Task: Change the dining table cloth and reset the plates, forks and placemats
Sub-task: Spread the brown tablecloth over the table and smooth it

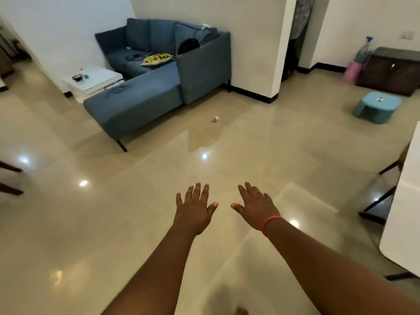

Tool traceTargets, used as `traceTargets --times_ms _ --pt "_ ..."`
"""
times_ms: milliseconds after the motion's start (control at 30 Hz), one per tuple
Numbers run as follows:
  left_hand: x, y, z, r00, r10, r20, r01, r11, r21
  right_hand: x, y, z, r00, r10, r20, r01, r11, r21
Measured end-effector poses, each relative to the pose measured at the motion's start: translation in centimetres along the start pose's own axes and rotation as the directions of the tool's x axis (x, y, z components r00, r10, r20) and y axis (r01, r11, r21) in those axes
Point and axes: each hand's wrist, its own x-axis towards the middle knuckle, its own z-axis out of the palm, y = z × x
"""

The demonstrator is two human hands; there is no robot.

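I hold my left hand [195, 209] and right hand [256, 206] flat, fingers spread, empty, side by side; the white table [402, 214] sits well right of them; no cloth or plates visible; I risk walking away from it.

Bright, slightly soft; lamp glare on floor [204, 156]; edges perhaps bowed.
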Motion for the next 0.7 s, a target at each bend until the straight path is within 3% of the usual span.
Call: traceTargets --times_ms 200,367,533,633,700 --pt "18.2 7.4 -3.3 0.978 0.204 0.038 -0.204 0.979 0.008 10.7 8.6 -7.2 0.981 0.172 -0.088 -0.166 0.983 0.073" --pt "33.5 17.8 -3.5 0.885 0.463 0.055 -0.465 0.884 0.048 17.1 19.1 -10.9 0.900 0.413 -0.138 -0.394 0.908 0.143" --pt "43.4 30.7 -3.8 0.646 0.742 0.179 -0.763 0.633 0.130 16.2 30.5 -14.3 0.656 0.736 -0.168 -0.690 0.675 0.262" --pt "47.3 41.0 -4.1 0.481 0.845 0.233 -0.877 0.459 0.143 13.6 37.0 -16.2 0.462 0.869 -0.180 -0.782 0.494 0.380" --pt "47.9 47.5 -3.5 0.357 0.901 0.247 -0.934 0.334 0.130 11.3 40.5 -16.4 0.369 0.916 -0.156 -0.817 0.400 0.415"
